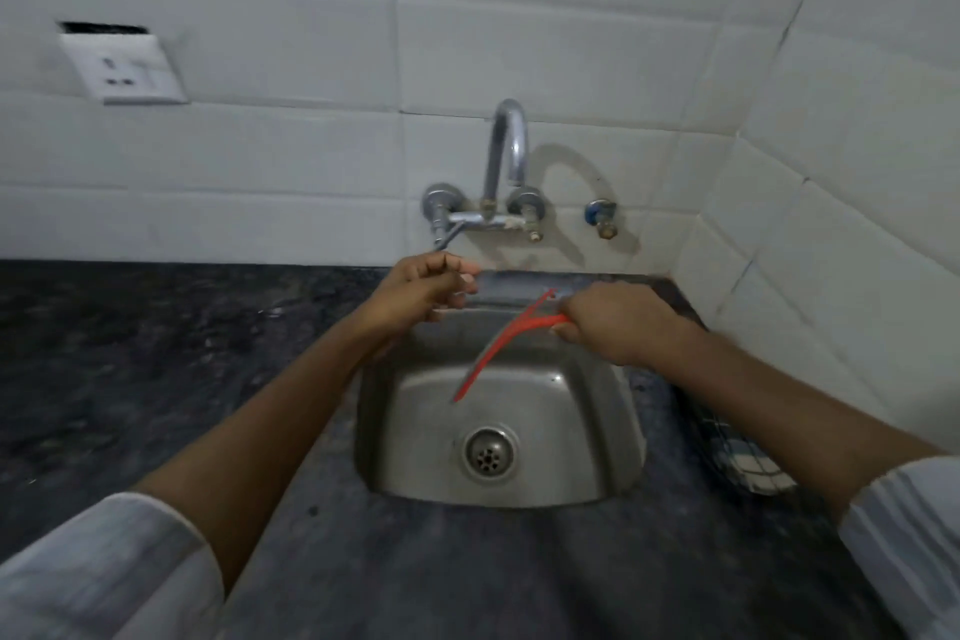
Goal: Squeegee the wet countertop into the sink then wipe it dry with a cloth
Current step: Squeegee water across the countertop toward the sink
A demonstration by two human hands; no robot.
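A small steel sink [613, 411] is set into a dark speckled countertop [156, 353]. My right hand [618, 327] grips the handle of a red squeegee [498, 348], whose blade hangs slanted over the basin, its tip pointing down to the left. My left hand [426, 296] hovers over the sink's back left corner, just under the tap lever, fingers curled with nothing seen in them. A checked cloth [748, 463] lies on the counter right of the sink, partly hidden by my right forearm.
A chrome wall tap [506, 156] arches over the sink's back edge, with a small valve [600, 218] to its right. White tiled walls meet in a corner at the right. A wall socket [124, 68] sits at upper left. The drain [488, 452] is in the basin's middle.
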